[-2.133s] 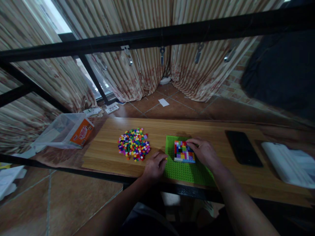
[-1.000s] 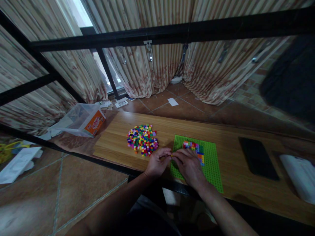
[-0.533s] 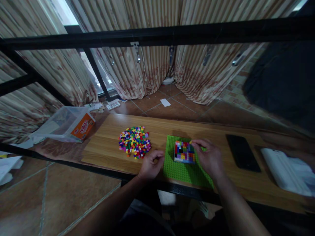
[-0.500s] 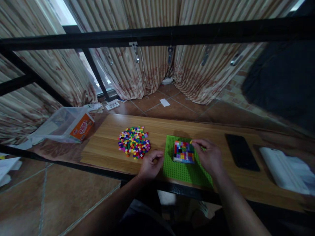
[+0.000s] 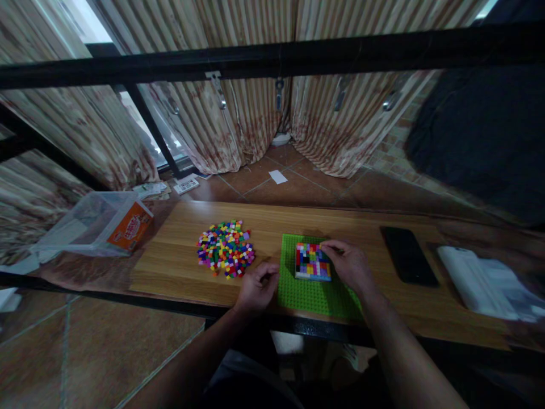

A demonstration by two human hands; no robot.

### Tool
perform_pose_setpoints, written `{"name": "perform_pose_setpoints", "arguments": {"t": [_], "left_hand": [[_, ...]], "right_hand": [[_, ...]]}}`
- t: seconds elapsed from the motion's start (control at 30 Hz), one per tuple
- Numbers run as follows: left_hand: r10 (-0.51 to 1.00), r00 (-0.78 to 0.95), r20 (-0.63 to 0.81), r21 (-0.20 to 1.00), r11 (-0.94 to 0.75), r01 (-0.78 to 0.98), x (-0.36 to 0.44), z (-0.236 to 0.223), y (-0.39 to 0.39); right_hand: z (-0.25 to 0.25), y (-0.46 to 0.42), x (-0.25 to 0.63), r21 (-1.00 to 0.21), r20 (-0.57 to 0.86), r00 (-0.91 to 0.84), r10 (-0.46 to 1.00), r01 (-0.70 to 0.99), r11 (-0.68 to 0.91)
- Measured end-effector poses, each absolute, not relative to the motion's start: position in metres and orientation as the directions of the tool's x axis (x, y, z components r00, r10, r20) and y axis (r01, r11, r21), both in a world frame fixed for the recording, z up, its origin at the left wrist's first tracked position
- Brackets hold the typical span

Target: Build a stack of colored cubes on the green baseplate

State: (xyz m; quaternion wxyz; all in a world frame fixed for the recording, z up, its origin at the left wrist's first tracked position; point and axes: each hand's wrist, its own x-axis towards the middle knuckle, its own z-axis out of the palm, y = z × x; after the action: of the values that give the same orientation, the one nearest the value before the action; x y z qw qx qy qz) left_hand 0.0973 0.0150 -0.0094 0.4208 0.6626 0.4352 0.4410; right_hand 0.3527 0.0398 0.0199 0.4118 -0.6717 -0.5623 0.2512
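A small block of multicoloured building bricks point(image 5: 313, 268) stands on the green studded baseplate point(image 5: 298, 295). Over the block's far right corner, the thumb and fingertips of my right hand point(image 5: 351, 266) are pinched together. They cover the tiny yellow brick that showed in them a moment earlier. My left hand point(image 5: 256, 288) rests by the baseplate's left edge, fingers curled with the tips close together; whatever they may hold is too small to make out. Just beyond it lies a loose heap of small coloured bricks point(image 5: 225, 248) on the wooden tabletop point(image 5: 170, 255).
A black phone point(image 5: 409, 255) lies right of the baseplate, with a white object in clear plastic point(image 5: 477, 281) beyond it. At the left is a clear plastic bin point(image 5: 85, 224) with an orange label. A black metal rail point(image 5: 255, 61) crosses in front of the curtains point(image 5: 238, 125).
My right hand has moved slightly left, bringing the yellow brick onto the block's far right corner, where fingers hide it. My left hand stays curled by the baseplate. The whole view has shifted a little.
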Motion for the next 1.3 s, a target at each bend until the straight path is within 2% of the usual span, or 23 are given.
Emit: {"name": "perform_pose_setpoints", "arguments": {"t": [0.67, 0.83, 0.93, 1.07, 1.17, 1.3], "left_hand": [[0.931, 0.27, 0.246, 0.909, -0.318, 0.27, 0.097, -0.012, 0.015], [0.938, 0.136, 0.32, 0.873, -0.347, 0.343, 0.089, -0.006, 0.014], [0.945, 0.018, 0.326, 0.841, -0.298, 0.451, 0.074, 0.001, 0.018], [0.933, -0.044, 0.358, 0.699, -0.236, 0.675, 0.053, 0.008, 0.025], [0.921, 0.014, 0.39, 0.539, -0.241, 0.807, 0.048, 0.01, 0.027], [0.935, 0.087, 0.343, 0.405, -0.231, 0.884, 0.054, 0.013, 0.026]], "right_hand": [[0.02, 0.042, 0.354, -0.852, 0.113, 0.217, 0.969, 0.523, -0.017], [0.016, 0.04, 0.358, -0.867, 0.052, 0.218, 0.975, 0.495, -0.064], [0.017, 0.038, 0.362, -0.835, 0.082, 0.246, 0.966, 0.547, -0.068], [0.026, 0.037, 0.367, -0.788, 0.132, 0.278, 0.951, 0.611, -0.069], [0.032, 0.036, 0.366, -0.776, 0.158, 0.271, 0.949, 0.629, -0.051], [0.034, 0.034, 0.362, -0.768, 0.163, 0.241, 0.957, 0.639, -0.03]]}}
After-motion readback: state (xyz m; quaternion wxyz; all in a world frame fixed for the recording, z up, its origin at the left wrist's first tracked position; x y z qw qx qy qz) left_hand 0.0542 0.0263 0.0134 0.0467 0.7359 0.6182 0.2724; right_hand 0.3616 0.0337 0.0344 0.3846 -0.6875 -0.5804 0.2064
